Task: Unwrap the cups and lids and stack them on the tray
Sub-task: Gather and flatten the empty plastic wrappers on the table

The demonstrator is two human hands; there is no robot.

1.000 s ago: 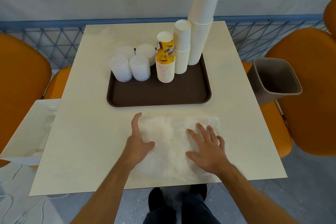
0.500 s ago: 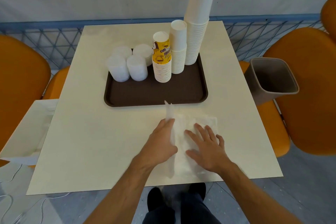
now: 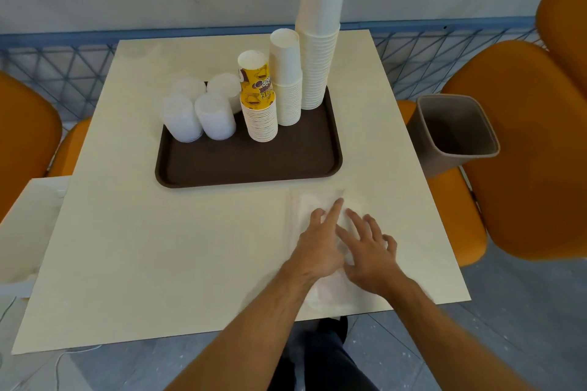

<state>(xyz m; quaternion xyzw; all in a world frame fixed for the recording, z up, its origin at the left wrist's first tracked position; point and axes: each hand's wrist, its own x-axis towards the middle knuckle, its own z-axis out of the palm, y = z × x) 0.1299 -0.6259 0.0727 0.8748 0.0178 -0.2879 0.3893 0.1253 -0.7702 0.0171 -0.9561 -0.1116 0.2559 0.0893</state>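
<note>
On the dark brown tray (image 3: pixel 247 165) stand three stacks of paper cups: a very tall white one (image 3: pixel 319 41), a shorter white one (image 3: pixel 287 79) and one topped by a yellow printed cup (image 3: pixel 258 98). Several stacks of clear plastic lids (image 3: pixel 200 108) stand on the tray's left side. In front of the tray a clear plastic wrapper (image 3: pixel 324 289) lies folded on the table. My left hand (image 3: pixel 319 240) presses flat on it with fingers straight. My right hand (image 3: pixel 370 247) rests beside it on the wrapper, fingers spread.
A grey bin (image 3: pixel 454 133) sits on the orange seat to the right of the cream table (image 3: pixel 158 247). Orange chairs (image 3: pixel 524 136) flank both sides. A white box (image 3: pixel 28 225) is at the left edge. A blue railing runs behind.
My left hand has folded the wrapper's left half over to the right and now presses it down next to my right hand. The wrapper is half as wide.
</note>
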